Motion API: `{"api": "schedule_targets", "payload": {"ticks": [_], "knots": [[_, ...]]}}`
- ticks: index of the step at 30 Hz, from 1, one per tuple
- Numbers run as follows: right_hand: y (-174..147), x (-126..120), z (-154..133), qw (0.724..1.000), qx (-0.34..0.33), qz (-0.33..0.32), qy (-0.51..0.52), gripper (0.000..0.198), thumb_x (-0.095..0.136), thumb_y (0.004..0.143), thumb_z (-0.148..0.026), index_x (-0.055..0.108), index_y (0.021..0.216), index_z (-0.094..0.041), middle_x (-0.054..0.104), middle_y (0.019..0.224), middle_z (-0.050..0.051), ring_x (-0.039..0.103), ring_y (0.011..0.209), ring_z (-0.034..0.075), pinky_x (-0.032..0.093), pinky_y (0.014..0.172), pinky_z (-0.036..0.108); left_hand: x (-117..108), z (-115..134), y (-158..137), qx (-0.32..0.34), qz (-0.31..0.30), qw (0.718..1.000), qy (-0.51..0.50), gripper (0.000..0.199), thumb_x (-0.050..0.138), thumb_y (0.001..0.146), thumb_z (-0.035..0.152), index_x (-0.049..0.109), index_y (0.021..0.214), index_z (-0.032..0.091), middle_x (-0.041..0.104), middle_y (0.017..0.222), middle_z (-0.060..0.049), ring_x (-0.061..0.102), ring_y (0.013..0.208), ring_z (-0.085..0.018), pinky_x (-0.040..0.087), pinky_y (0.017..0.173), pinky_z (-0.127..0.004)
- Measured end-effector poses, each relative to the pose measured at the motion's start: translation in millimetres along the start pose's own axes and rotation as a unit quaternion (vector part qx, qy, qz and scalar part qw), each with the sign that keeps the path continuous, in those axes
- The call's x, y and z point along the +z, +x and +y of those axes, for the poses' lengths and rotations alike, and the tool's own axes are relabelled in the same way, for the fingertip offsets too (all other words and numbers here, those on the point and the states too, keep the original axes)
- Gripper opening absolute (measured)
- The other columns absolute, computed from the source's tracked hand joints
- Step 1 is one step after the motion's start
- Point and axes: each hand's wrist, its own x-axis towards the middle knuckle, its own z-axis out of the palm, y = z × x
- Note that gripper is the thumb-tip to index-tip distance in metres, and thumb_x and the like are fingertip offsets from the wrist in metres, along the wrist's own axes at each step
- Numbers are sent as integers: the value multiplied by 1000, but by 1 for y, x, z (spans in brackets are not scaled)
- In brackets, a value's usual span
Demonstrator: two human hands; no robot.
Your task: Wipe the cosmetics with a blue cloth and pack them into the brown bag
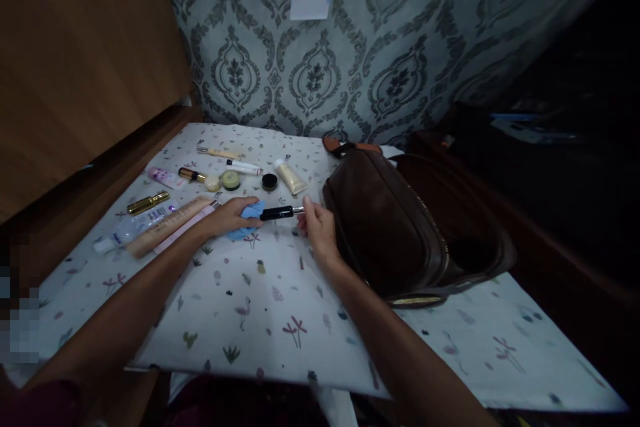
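Observation:
My left hand point(234, 215) is closed around a crumpled blue cloth point(246, 227) and one end of a slim black cosmetic tube point(277, 213). At the tube's silver end, my right hand point(319, 227) pinches with thumb and fingers. The tube lies level between both hands, just above the patterned cloth. Behind it are a small black-lidded jar point(269, 181) and a pale squeeze tube point(290, 177) with a white cap. Under and beside my left wrist lie a pink tube point(185, 230) and a long beige tube point(167, 225).
A brown leather bag point(383, 220) stands right of my right hand. Left lie a clear bottle point(143, 223), a gold tube point(149, 203), a green round jar point(230, 179) and several other cosmetics. A wooden cabinet point(95, 47) borders the left; a patterned wall point(345, 67) rises behind.

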Motion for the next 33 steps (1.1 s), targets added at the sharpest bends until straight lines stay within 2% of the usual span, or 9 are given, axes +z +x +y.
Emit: {"api": "schedule_targets", "payload": {"ticks": [3,7,10,16,20,22,26,29,33], "knots": [[-2,0,-2,1000,3,-10,-13,62,36,86,-76,53,64,-20,53,52,1,48,45,13,35,42,25,-1,3,0,2,-5,1000,3,38,69,76,52,55,84,18,51,77,3,49,73,-16,39,66,-25],[-3,0,-5,999,-50,-14,4,45,51,84,-67,51,74,-22,53,60,-4,49,50,12,37,46,23,0,5,-1,3,-2,1000,0,39,68,75,54,55,85,18,53,78,2,50,73,-17,40,67,-25],[-2,-2,-3,997,-66,-4,-30,46,56,83,-63,42,63,-23,41,52,-6,40,47,10,32,45,23,2,5,-1,4,-5,1000,-1,40,68,75,55,54,84,19,51,77,2,50,73,-17,40,66,-25],[2,-2,5,999,9,11,-40,60,51,80,-73,34,50,-25,30,44,-6,30,41,10,23,39,26,5,9,-2,8,10,1000,18,37,68,76,51,52,80,19,48,73,3,47,70,-15,38,63,-24],[2,0,-1,998,53,18,-7,63,39,84,-77,38,50,-24,35,41,-4,37,39,12,28,39,26,4,12,-2,0,16,1000,26,38,68,76,52,48,77,19,44,70,4,45,67,-14,36,61,-24],[-1,0,-6,999,37,21,23,58,39,85,-74,47,60,-22,43,47,-3,42,42,12,31,40,24,4,12,-1,-7,24,999,33,38,68,75,52,49,77,20,45,71,4,46,69,-15,38,62,-24],[-6,-1,-14,996,-56,-13,65,35,55,81,-58,54,85,-23,50,63,-5,46,53,11,37,47,21,4,11,-1,-17,43,998,51,38,68,74,54,54,81,20,52,77,2,52,74,-19,41,66,-26],[-7,0,-15,994,-90,-16,51,30,56,81,-52,51,79,-22,46,62,-6,45,54,10,37,50,21,4,13,-1,-20,59,995,79,38,67,74,55,56,82,20,55,76,2,54,75,-20,41,68,-26],[-5,1,-13,995,-54,-12,87,33,56,79,-55,46,76,-23,43,55,-9,39,44,9,32,45,22,4,19,-3,-9,69,990,122,35,66,77,53,57,83,20,54,74,2,53,72,-19,39,66,-25]]}}
